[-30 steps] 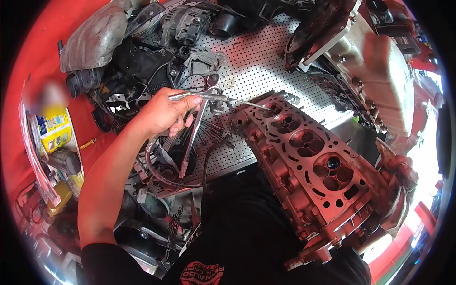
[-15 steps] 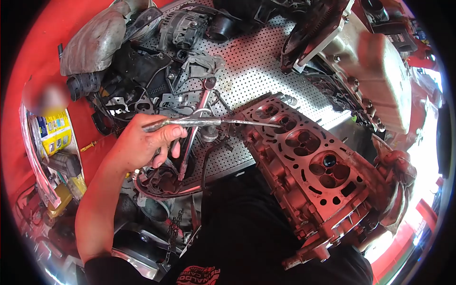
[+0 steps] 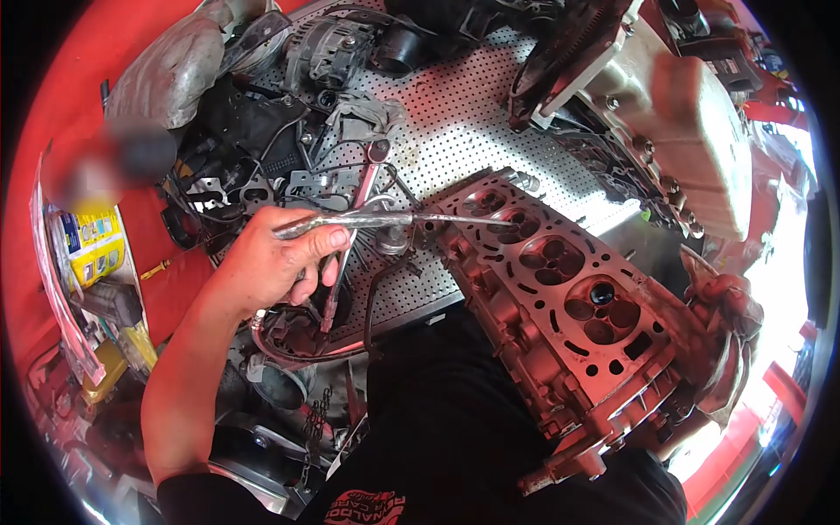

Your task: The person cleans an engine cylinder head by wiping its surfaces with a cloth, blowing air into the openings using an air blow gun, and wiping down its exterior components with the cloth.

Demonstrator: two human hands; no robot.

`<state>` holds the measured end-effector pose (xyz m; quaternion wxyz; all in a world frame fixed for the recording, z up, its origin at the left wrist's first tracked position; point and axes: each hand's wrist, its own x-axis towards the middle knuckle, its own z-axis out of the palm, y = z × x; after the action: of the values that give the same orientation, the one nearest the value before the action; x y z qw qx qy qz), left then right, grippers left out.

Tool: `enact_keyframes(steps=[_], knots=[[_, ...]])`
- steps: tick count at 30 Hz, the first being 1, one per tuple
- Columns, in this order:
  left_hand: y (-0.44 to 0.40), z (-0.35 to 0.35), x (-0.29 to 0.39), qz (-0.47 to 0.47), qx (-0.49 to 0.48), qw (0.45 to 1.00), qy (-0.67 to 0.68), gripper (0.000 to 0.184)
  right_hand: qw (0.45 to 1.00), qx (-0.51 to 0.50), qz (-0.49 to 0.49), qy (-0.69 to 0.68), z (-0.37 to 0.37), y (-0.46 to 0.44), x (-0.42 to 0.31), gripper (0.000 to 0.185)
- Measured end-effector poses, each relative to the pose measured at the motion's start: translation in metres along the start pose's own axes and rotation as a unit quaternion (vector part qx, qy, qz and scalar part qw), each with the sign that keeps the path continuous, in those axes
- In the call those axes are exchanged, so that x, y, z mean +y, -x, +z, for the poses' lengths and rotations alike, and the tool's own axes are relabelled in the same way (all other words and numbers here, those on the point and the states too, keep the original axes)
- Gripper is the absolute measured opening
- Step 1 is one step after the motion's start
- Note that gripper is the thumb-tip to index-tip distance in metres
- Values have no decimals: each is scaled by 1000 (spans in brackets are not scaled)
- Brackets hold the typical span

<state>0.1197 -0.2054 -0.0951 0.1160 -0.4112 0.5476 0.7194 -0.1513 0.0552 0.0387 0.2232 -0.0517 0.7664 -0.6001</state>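
Observation:
My left hand (image 3: 293, 258) is closed round an air blow gun (image 3: 376, 220) with a hose trailing below the wrist. Its long thin nozzle points right, and the tip is over the second combustion chamber from the far end of a cylinder head (image 3: 582, 328). The head lies tilted across my lap, its flat face with valves and oval ports turned up. At its near right side is my right hand (image 3: 731, 306), gripping the head with a grey rag (image 3: 722, 376) bunched about it. Part of that hand is hidden by the rag.
A perforated metal bench (image 3: 446, 105) carries an alternator (image 3: 332, 57), a ratchet (image 3: 376, 153) and several dark engine parts. A large pale metal housing (image 3: 691, 131) stands at upper right. A yellow-labelled container (image 3: 94, 245) is at far left, and a chain (image 3: 317, 420) hangs below.
The whole view has shifted slightly. The blow gun's nozzle stays over the same chamber, and both hands keep their hold.

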Motion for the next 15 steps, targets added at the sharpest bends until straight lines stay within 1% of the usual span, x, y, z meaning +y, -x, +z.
enact_keyframes(steps=[5, 7, 9, 10, 11, 13, 15], knots=[[2, 12, 6, -25, 28, 999, -23, 28, 1000, 9, 16, -13, 6, 2, -3, 24], [7, 11, 9, -8, 16, 1000, -20, 26, 999, 13, 26, -17, 8, 1, -5, 24], [13, -2, 10, 20, 37, 999, -33, 30, 999, 17, 30, -13, 9, 0, -7, 24], [23, -3, 19, -7, 23, 996, -89, 32, 999, 22, 31, -1, 8, -1, -8, 24], [30, -2, 24, -8, 22, 996, -89, 32, 999, 20, 29, -4, 7, -1, -7, 23], [41, 0, 32, 23, 22, 998, -58, 34, 1000, 18, 22, -5, 4, -1, -4, 23], [50, 2, 44, 24, 26, 998, -54, 34, 1000, 14, 14, -8, 1, -2, -1, 22]])
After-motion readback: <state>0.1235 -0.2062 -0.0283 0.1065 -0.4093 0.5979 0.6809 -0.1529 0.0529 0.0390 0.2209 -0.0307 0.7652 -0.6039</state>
